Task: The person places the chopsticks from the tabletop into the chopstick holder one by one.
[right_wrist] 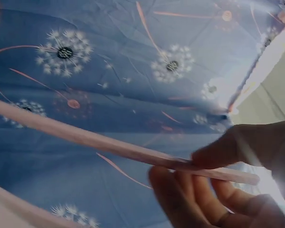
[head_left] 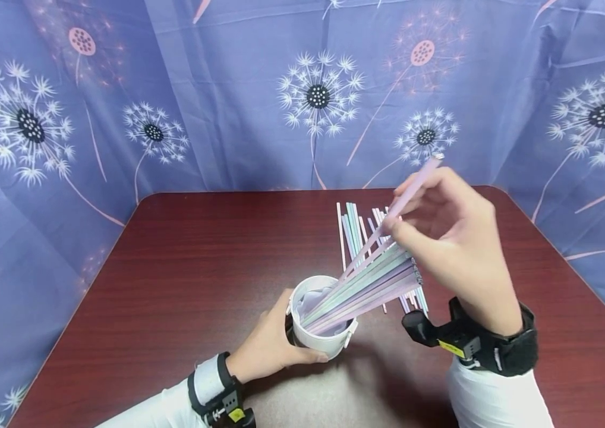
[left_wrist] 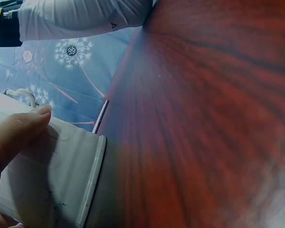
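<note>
Left hand grips the bucket, right hand pinches a stick; slackened grip could let the leaning bundle tip the bucket

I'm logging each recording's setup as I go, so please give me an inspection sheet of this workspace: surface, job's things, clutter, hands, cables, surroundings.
Surface: reddish-brown wood-grain table, with pale glare at the near side.
Job's things: white container with a bundle of pastel sticks leaning out to the right; loose sticks lie on the table beyond, partly hidden.
Clutter: nothing seen apart from the loose sticks.
Hands: left hand grips the container's side; right hand pinches a pinkish stick between thumb and fingers.
Cables: nothing seen.
Surroundings: blue dandelion-print cloth behind and at both sides.
</note>
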Demonstrator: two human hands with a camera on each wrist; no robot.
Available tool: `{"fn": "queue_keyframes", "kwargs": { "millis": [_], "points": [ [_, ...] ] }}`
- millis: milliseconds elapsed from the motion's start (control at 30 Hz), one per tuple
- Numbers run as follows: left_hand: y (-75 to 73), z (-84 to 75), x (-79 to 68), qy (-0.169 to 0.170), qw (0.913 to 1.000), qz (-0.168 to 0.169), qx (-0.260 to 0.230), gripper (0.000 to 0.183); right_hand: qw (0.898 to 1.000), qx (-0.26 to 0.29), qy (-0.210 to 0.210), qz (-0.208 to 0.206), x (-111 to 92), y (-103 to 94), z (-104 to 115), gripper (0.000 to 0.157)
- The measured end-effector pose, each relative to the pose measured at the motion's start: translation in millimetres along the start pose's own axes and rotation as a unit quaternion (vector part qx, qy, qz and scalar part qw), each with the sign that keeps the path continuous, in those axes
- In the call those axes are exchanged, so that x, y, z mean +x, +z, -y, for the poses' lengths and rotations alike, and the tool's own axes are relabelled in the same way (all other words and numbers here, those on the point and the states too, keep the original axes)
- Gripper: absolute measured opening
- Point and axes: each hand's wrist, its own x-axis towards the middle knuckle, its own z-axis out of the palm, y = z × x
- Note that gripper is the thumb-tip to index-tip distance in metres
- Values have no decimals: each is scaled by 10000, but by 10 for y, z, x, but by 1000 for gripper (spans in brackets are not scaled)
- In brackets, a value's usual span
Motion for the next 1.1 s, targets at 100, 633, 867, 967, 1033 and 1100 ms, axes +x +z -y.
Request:
{"fn": "queue_keyframes", "kwargs": {
  "millis": [100,633,867,967,1033,1100],
  "points": [
    [-1,1,-3,-61,10000,1,23,99,9955,-774,178,510,-7,72,-29,31],
    [0,13,-2,-28,9992,-26,394,102,9693,-2021,273,1371,-4,211,-174,25],
    [4,14,-3,-58,9992,3,383,101,9700,-2114,266,1168,-4,185,-169,26],
    [2,12,-3,-56,9996,18,277,100,9741,-2000,160,1040,10,164,-155,26],
    [1,8,-3,-70,9997,24,215,99,9755,-1989,78,936,17,142,-144,25],
    [-1,3,-3,-105,9998,22,172,99,9755,-2043,23,813,24,110,-134,24]
  ]
}}
